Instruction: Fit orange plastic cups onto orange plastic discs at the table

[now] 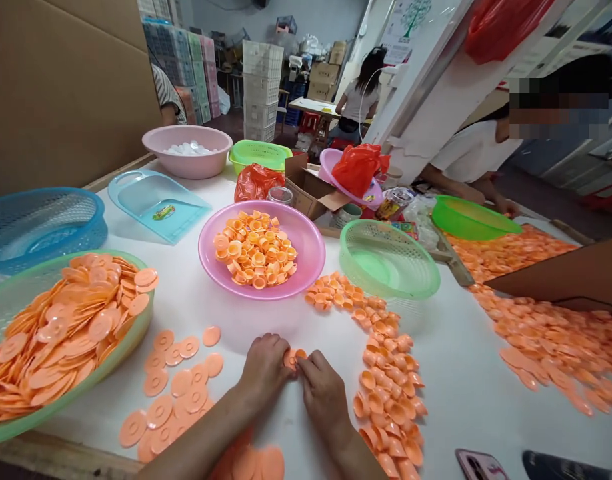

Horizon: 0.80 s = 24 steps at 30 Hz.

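My left hand (263,370) and my right hand (322,390) meet at the near middle of the white table (466,373), fingers curled and pressed together on a small orange plastic piece (292,358). Flat orange discs (179,390) lie loose just left of my left hand. A curved heap of orange cups (386,380) runs along the right of my right hand. Beyond my hands stands a pink bowl (306,257) holding several assembled orange pieces.
A green basket (136,333) full of discs sits at the near left, a blue basket (41,223) behind it. An empty green basket (389,260) stands right of the pink bowl. A person in white (473,157) works at the far right beside more orange parts (551,333).
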{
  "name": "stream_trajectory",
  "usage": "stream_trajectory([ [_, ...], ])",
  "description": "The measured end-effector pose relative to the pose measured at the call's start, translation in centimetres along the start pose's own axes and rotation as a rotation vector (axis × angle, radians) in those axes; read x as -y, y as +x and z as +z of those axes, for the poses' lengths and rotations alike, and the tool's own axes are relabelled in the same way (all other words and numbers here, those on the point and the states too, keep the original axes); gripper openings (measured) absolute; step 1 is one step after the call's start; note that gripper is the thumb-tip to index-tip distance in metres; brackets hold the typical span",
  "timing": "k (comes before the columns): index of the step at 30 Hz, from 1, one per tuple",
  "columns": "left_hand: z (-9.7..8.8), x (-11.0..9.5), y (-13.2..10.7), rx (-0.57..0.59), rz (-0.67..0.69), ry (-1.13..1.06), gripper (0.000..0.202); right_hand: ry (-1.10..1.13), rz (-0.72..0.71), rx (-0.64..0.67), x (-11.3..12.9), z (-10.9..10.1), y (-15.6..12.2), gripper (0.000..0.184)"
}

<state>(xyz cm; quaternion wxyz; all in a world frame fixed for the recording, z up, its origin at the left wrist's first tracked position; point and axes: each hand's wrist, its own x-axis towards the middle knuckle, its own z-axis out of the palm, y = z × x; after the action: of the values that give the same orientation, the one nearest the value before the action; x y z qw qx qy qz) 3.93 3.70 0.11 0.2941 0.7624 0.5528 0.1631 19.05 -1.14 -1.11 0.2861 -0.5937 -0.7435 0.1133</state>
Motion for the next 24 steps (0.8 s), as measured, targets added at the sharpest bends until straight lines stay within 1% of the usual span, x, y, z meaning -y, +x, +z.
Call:
stream_trajectory([
  [2,0.0,0.0,0.0,0.014,0.012,-0.007,0.015,0.059,0.047,-0.002,0.3,-0.2,0.2,0.027],
  [4,0.0,0.0,0.0,0.017,0.014,-0.004,0.013,0.073,0.076,-0.010,0.6,-0.1,0.2,0.027],
  [9,-0.4,0.0,0.0,0.038,0.024,-0.001,0.006,-0.029,-0.005,0.013,1.3,0.5,-0.1,0.032],
  [12,-1.4,0.5,0.4,0.112,0.034,-0.065,0.012,-0.082,-0.007,0.018,1.4,0.6,-0.2,0.031],
  [14,-2.1,0.7,1.1,0.207,-0.014,-0.220,0.018,-0.114,-0.011,0.014,1.4,0.6,-0.3,0.030],
  [15,-2.4,0.7,1.4,0.243,-0.060,-0.309,0.020,-0.125,-0.020,0.013,1.3,0.5,-0.3,0.029],
  [17,-2.6,0.5,2.1,0.260,-0.164,-0.421,0.021,-0.131,-0.045,0.013,1.3,0.4,-0.2,0.028],
  [20,-2.0,-0.1,2.7,0.219,-0.238,-0.392,0.016,-0.121,-0.075,-0.004,1.3,0.4,-0.2,0.030],
  [24,-0.9,-0.4,2.5,0.198,-0.250,-0.335,0.015,-0.127,-0.117,-0.051,0.9,1.0,-0.1,0.032],
])
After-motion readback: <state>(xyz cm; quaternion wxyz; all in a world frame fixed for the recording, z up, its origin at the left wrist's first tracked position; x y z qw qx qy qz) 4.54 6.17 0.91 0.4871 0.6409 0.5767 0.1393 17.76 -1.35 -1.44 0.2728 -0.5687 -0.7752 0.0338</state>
